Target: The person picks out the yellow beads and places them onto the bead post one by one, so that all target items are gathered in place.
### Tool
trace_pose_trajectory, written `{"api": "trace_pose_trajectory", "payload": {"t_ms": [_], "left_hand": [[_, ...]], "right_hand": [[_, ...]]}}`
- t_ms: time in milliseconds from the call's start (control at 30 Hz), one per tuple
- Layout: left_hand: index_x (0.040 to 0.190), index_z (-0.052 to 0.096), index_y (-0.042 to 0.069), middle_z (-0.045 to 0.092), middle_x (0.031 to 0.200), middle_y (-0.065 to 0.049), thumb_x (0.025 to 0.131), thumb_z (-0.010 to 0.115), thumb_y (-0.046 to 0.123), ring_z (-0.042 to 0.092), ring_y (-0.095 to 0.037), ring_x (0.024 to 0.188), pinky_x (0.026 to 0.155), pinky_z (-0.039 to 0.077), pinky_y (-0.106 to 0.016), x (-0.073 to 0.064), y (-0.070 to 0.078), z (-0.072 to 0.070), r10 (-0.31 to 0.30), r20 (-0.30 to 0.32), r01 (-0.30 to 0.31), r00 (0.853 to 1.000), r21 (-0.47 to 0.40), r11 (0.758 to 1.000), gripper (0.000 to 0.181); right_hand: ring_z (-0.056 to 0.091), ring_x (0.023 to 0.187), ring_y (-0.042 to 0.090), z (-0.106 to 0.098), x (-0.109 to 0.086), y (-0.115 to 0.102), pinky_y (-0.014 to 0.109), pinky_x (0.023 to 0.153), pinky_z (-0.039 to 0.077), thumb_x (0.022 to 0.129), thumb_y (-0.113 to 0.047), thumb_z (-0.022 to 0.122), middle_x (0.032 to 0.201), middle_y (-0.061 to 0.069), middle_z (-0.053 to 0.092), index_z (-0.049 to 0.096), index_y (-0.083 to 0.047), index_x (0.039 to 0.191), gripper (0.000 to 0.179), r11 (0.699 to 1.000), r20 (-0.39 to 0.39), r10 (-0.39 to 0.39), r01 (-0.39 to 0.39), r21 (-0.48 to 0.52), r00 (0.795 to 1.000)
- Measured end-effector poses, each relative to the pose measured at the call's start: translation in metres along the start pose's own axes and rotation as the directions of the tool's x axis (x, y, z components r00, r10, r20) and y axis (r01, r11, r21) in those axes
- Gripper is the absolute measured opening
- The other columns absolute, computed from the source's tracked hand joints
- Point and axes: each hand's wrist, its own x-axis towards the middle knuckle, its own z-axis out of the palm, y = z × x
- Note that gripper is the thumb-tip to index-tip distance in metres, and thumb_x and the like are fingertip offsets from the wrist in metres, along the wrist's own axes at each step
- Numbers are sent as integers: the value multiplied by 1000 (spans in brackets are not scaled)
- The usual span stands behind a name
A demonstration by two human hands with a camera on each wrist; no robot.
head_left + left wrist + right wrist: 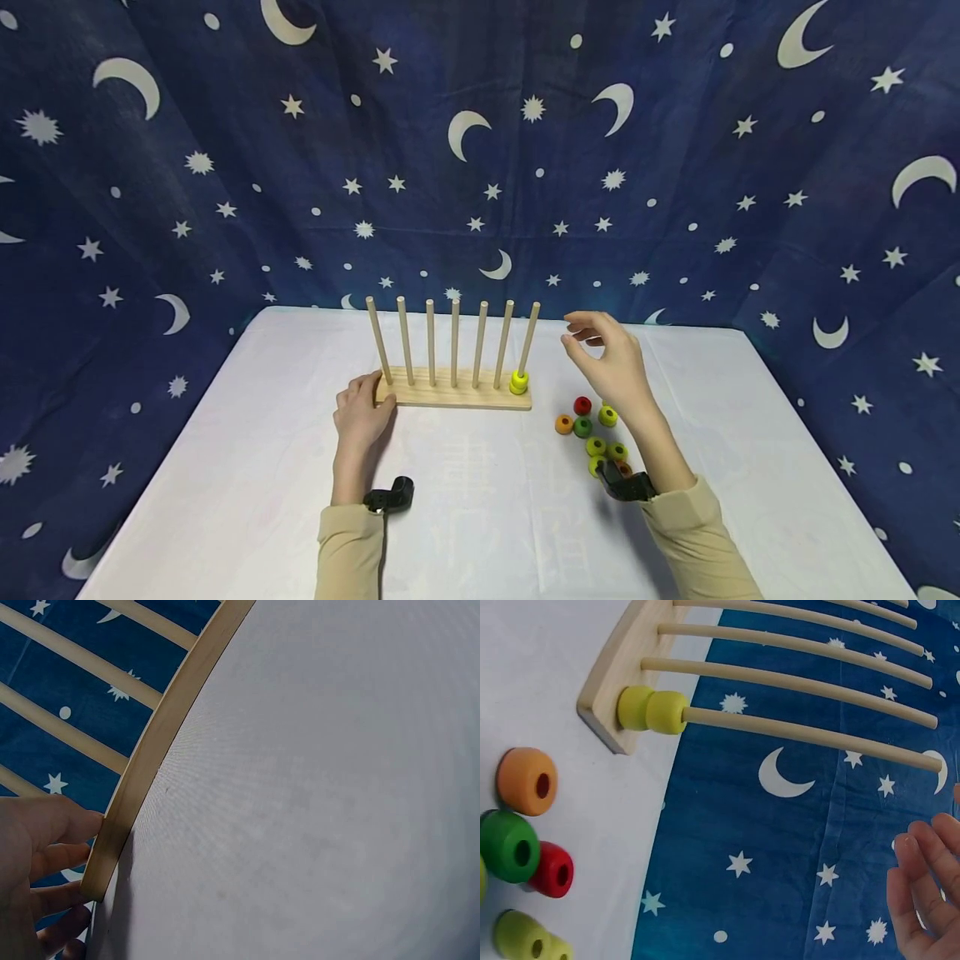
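A wooden peg rack (453, 399) with several upright rods stands on the table. My left hand (360, 417) grips the left end of its base, thumb at the front and fingers round the end, as the left wrist view also shows. Two yellow beads (666, 712) are stacked at the bottom of the rightmost rod (810, 735). To the right of that rod, my right hand (617, 367) hovers above the table with loosely bent fingers and nothing in them; thumb and fingertips are apart.
Right of the rack lie loose beads: an orange bead (564, 424), a green bead (582, 427), a red bead (582, 406) and several yellow-green beads (596, 447). The right wrist partly covers some. Behind the white table (480, 517) hangs a blue star-and-moon cloth (420, 150).
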Motion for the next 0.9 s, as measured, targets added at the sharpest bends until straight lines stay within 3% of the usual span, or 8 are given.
{"api": "trace_pose_trajectory", "payload": {"t_ms": [533,900], "left_hand": [[144,41,7,38,146,-21,91,55,23,25,-42,136,107,22,-61,0,-1,0,-9,16,9,1000,-2,1000,57],[144,40,7,37,146,-21,91,55,24,26,-42,135,105,23,-60,0,0,-1,2,19,-2,1000,2,1000,58]], "right_hand": [[63,93,19,-4,-45,28,29,83,47,89,-14,66,101,7,68,65,-10,115,27,995,-104,67,-75,-71,992],[62,88,18,-1,-74,49,18,81,45,87,-9,68,99,6,69,67,-6,111,24,988,-169,146,-151,-21,975]]}}
